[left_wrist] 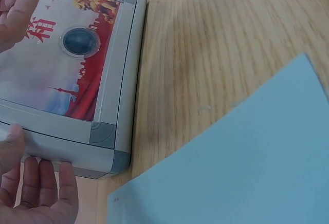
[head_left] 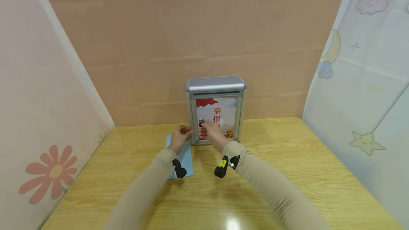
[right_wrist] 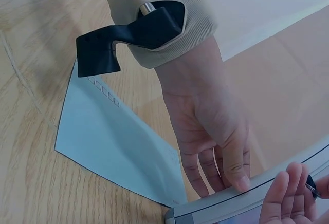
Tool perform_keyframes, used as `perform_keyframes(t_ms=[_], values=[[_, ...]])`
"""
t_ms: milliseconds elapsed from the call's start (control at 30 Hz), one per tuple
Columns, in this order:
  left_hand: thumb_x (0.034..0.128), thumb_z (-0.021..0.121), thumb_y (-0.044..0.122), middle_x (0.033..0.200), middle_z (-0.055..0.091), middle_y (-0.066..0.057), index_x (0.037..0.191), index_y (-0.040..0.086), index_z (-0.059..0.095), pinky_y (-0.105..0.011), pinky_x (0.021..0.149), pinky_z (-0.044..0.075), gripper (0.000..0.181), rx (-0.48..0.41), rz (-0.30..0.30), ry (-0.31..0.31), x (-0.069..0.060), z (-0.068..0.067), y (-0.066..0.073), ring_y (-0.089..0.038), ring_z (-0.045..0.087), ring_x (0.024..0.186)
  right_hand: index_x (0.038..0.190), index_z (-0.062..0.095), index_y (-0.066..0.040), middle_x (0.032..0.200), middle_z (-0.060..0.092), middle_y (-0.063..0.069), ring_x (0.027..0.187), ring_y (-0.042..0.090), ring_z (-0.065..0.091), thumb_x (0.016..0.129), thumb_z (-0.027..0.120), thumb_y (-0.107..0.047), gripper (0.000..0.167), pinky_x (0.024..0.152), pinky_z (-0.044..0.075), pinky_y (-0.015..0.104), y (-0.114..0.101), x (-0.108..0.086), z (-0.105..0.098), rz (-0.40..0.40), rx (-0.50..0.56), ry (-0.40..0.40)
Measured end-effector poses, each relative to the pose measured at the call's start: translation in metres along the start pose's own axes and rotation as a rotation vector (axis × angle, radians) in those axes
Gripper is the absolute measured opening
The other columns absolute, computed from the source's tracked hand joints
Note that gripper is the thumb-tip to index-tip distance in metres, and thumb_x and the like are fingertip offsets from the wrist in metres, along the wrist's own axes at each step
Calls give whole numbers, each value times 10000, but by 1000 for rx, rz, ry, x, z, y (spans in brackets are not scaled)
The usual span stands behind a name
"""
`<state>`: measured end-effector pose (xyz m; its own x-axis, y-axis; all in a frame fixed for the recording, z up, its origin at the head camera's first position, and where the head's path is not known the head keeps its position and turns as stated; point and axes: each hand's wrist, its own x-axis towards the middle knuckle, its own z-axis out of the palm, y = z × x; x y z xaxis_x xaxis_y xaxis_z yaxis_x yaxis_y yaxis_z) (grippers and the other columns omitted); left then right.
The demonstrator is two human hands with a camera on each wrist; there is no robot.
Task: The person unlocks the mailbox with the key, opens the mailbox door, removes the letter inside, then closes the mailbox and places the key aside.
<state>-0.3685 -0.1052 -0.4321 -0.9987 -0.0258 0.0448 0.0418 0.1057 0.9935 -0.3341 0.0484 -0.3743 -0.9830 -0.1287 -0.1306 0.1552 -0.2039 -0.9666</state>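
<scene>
A grey metal letter box with a slot and a picture front bearing red characters stands upright on the table. My left hand holds the box's left edge, its thumb on the front frame and its fingers along the side. With my right hand I pinch a black-headed key at the left part of the front; the fingers partly hide where it meets the box. Below and beside my left hand lies a light blue envelope, flat on the table.
The wooden table has a thin pale strand near its front. Behind the box rises a tan cloth backdrop. Patterned panels flank both sides. Black wrist cameras hang under the sleeves.
</scene>
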Motion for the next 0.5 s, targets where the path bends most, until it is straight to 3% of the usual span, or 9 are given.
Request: perform_keyframes(t_ms=[367, 500], values=[[908, 668, 70, 1016, 586, -125, 1078, -16, 564, -313, 829, 556, 217, 15, 14, -1, -3, 5, 1, -171, 602, 873, 989, 514, -21, 823, 556, 49, 696, 122, 558, 1038, 396, -108, 154, 687, 521, 241, -2, -4, -7, 32, 9, -18], [910, 666, 68, 1006, 584, -120, 1078, -20, 558, -303, 817, 555, 218, 10, 15, -11, -4, 6, 1, -167, 596, 874, 1014, 542, 49, 781, 567, 50, 654, 119, 560, 1026, 415, -105, 200, 662, 528, 246, -3, -7, -7, 10, -60, -14]])
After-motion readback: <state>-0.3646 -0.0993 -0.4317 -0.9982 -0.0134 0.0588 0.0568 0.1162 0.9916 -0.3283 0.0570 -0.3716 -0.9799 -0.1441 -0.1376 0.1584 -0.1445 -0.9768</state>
